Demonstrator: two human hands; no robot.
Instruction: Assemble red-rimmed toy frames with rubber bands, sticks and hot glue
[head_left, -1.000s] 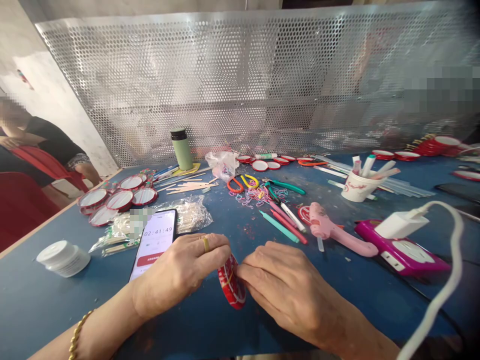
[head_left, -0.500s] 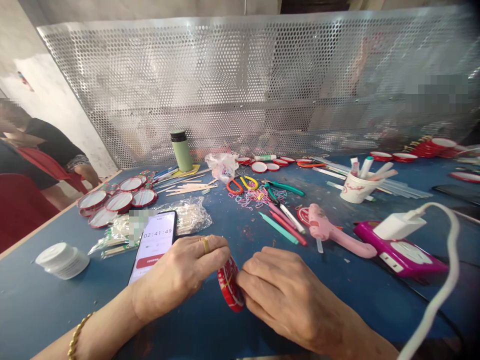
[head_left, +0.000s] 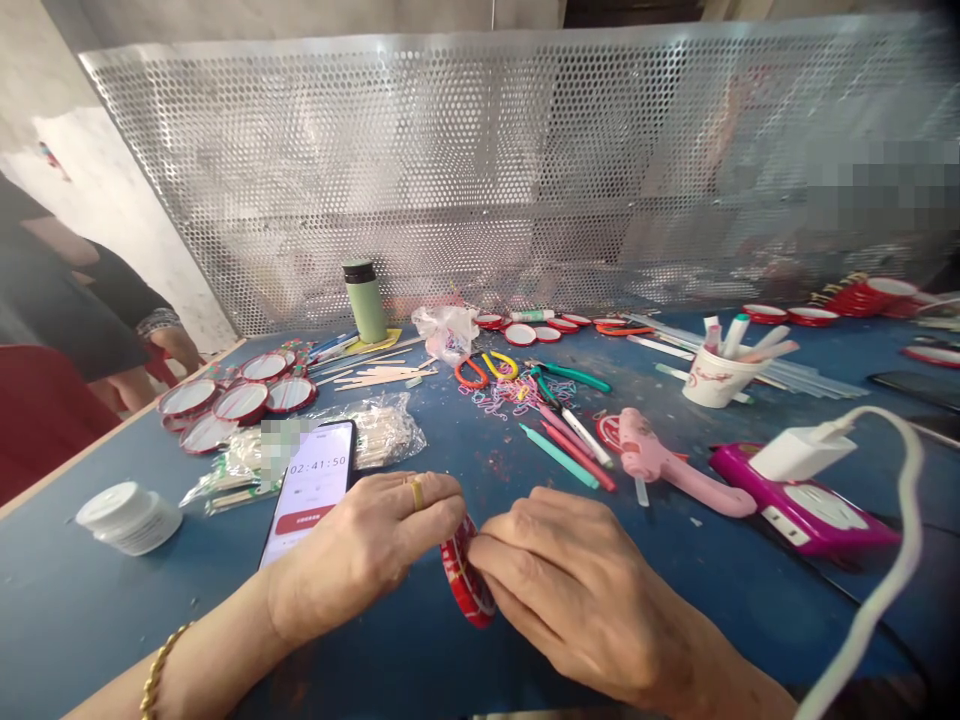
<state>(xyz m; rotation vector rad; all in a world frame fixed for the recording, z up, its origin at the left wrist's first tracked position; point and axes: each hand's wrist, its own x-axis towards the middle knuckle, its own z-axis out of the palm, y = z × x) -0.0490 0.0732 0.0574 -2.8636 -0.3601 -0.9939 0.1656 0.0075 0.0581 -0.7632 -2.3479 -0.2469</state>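
Observation:
Just above the table's front part, a red drum-like disc point(head_left: 466, 580) with a patterned rim is held tilted on edge between my two hands. My left hand point(head_left: 382, 530), with a ring on one finger, grips its upper left edge with closed fingers. From the right, the bent fingers of my right hand point(head_left: 570, 580) pinch the disc's near face and edge; the fingertips are partly hidden. A phone point(head_left: 311, 490) showing a running timer lies beside my left hand.
Red-rimmed white discs point(head_left: 240, 402) are piled at left, near a white jar point(head_left: 129, 518) and bagged sticks point(head_left: 386, 430). Pliers point(head_left: 574, 377), markers point(head_left: 559, 455), a pink glue gun point(head_left: 660, 465), a paper cup point(head_left: 718, 380) and a purple power strip point(head_left: 806, 510) with a white cable occupy the right.
Both hands and the disc have shifted very slightly to the right, with the grip kept. At far left, people in dark clothes have changed position.

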